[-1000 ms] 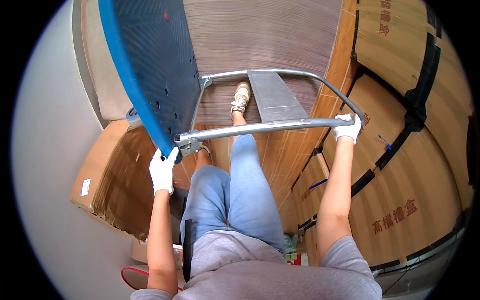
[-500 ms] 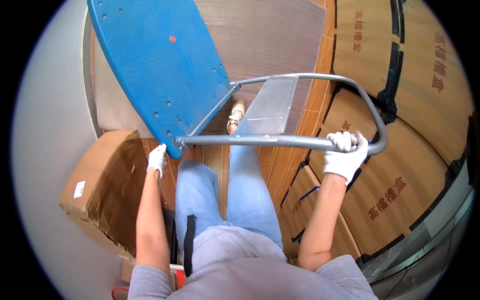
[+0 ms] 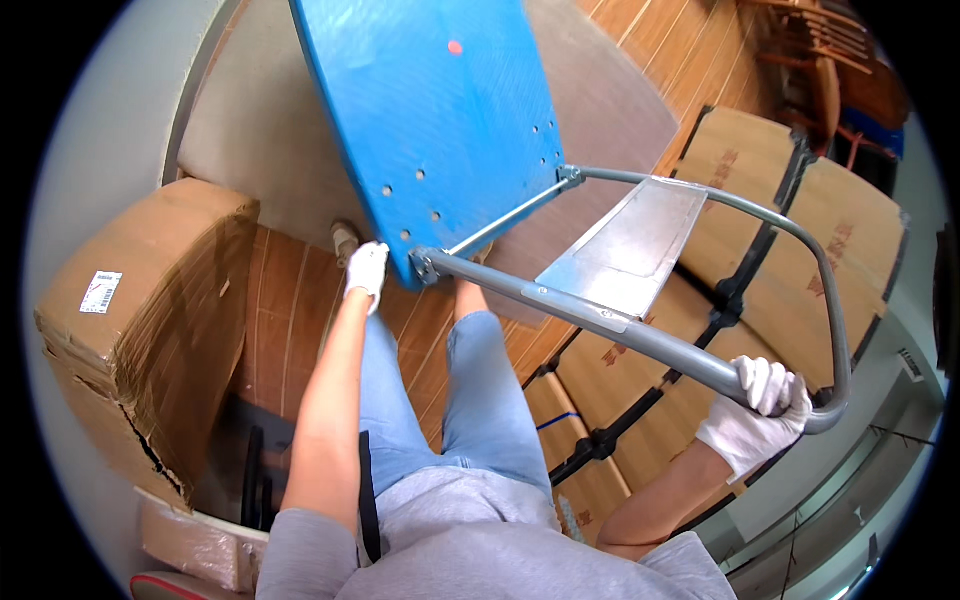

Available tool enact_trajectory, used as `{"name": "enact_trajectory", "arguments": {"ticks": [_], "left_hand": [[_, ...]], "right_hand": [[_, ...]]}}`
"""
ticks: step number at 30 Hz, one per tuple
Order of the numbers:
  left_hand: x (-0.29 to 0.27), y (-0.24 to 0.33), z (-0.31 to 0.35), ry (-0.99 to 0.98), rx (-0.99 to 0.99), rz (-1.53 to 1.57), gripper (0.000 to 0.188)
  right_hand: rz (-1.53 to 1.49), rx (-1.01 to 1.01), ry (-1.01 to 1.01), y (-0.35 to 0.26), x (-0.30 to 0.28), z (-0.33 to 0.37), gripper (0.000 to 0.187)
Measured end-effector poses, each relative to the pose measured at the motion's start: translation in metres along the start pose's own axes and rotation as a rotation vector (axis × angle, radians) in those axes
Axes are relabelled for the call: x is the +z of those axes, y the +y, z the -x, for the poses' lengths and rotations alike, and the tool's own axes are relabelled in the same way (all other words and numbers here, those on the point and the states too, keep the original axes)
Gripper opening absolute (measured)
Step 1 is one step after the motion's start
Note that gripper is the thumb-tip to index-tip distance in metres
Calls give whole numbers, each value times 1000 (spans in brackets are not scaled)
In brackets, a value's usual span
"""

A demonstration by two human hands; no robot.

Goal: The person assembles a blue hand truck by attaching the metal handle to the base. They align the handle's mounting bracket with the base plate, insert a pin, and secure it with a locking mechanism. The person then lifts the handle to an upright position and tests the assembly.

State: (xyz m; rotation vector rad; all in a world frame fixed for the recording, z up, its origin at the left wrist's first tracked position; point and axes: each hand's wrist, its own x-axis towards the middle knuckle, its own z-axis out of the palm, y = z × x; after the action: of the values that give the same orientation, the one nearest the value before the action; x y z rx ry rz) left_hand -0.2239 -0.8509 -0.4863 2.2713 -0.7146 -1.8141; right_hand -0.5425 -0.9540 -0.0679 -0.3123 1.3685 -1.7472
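Note:
A platform trolley with a blue deck [image 3: 440, 120] hangs in front of me, tilted, with a bent grey tube handle [image 3: 640, 335] pointing to the right. My left hand [image 3: 367, 268], in a white glove, grips the deck's edge by the near left corner; its fingertips are partly hidden. Wrapped round the handle tube near its outer bend is my right hand [image 3: 762, 415], also gloved in white. Between the handle's two sides sits a clear flat panel [image 3: 630, 245]. Metal hinge brackets [image 3: 425, 265] join the handle to the deck.
Large strapped cardboard boxes [image 3: 690, 310] stand stacked along my right. A worn brown carton [image 3: 150, 290] is close on my left, beside the pale wall [image 3: 110, 140]. Under the trolley lies a greyish sheet [image 3: 250, 130] on the wood-look floor [image 3: 290, 310]. Wooden chairs [image 3: 820, 60] show at far right.
The trolley has shifted rightward in my view, with both hands still on it. My right hand is lower and farther right. The view has turned, showing chairs, and my feet have moved.

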Motion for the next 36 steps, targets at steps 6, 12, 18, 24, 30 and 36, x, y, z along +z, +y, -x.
{"name": "enact_trajectory", "arguments": {"ticks": [6, 12, 18, 24, 30, 36], "left_hand": [[13, 4, 42, 12, 124, 264, 30], [-26, 3, 97, 101, 192, 66, 27], [-27, 34, 135, 97, 147, 51, 28], [16, 87, 170, 76, 11, 2, 27], [53, 121, 182, 88, 9, -36, 28], [94, 186, 193, 73, -62, -28, 29]], "right_hand": [[89, -139, -17, 29, 7, 6, 33], [60, -240, -178, 64, -15, -4, 27], [76, -165, -241, 65, -64, -65, 27], [139, -127, -296, 50, -123, -130, 25], [344, 23, -171, 52, -166, -124, 19], [440, 116, -192, -42, -162, -162, 26]]}}
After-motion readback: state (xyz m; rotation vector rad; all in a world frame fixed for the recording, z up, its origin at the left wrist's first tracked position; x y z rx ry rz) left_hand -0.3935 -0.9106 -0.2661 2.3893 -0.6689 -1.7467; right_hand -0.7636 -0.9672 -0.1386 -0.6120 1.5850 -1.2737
